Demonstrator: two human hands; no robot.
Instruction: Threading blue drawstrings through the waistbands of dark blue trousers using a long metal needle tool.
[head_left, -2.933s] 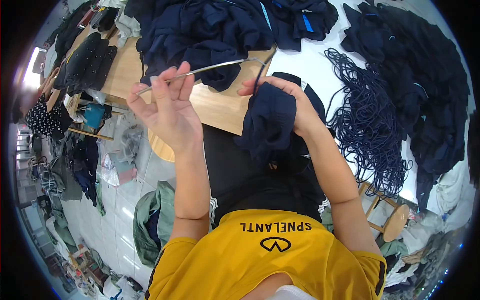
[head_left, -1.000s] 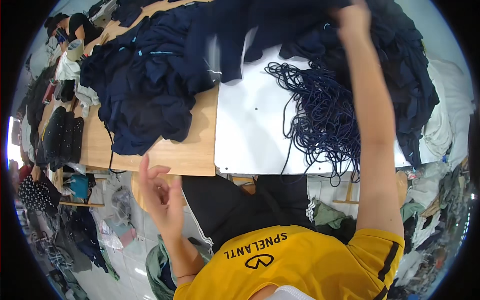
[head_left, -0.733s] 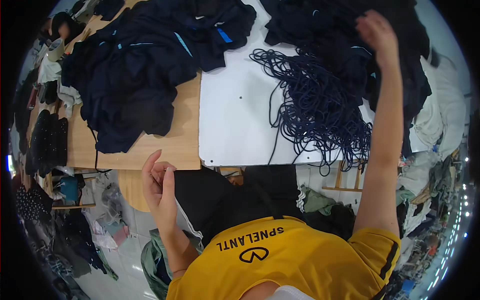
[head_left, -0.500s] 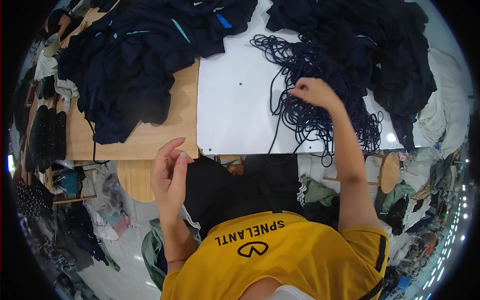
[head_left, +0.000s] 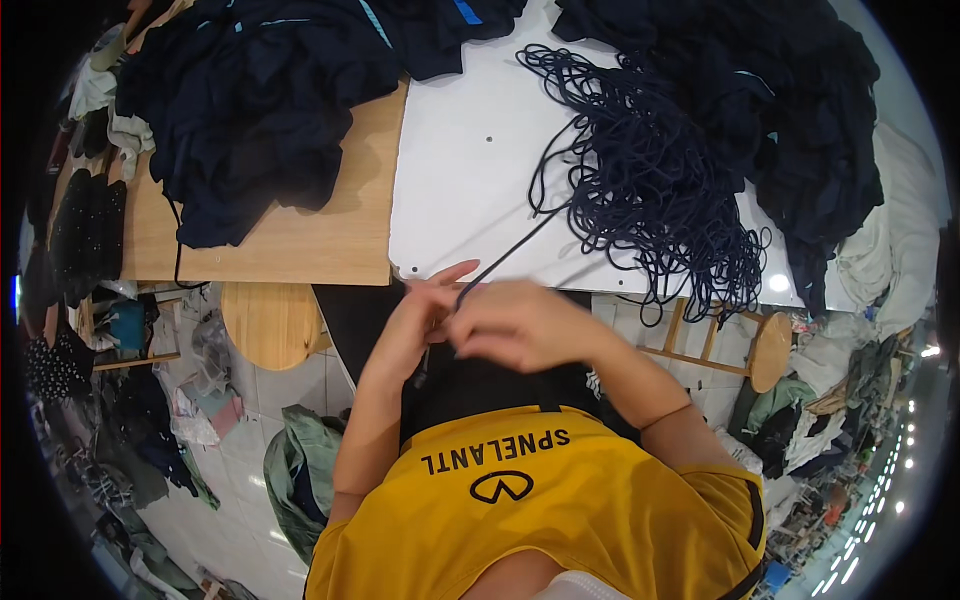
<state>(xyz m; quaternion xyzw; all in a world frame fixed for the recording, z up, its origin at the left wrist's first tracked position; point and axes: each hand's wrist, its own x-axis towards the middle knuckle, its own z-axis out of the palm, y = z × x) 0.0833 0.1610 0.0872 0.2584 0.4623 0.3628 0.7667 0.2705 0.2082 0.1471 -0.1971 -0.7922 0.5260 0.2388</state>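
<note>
A dark navy cord [head_left: 515, 248] runs taut from a tangled heap of the same cord [head_left: 660, 170] down to my two hands, which meet just off the table's near edge. My right hand [head_left: 525, 325], smeared by motion, has its fingers closed round the cord's near end. Against it, my left hand [head_left: 412, 325] is closed at the cord too, its index finger stretched out over the right fingers. The right hand covers part of the left fingertips and the exact grip. A short dark strand seems to hang below the left hand.
Dark navy garments with blue trim [head_left: 260, 110] lie on the wooden tabletop [head_left: 340, 235] at left. More navy garments [head_left: 810, 170] lie right of the cord heap on the white board [head_left: 450, 190]. Wooden stools [head_left: 265, 325] and green cloth [head_left: 300, 460] stand below the table's edge.
My right hand has come from the heap down and left to my left hand, drawing a cord with it. My left hand has moved right and its fingers have closed.
</note>
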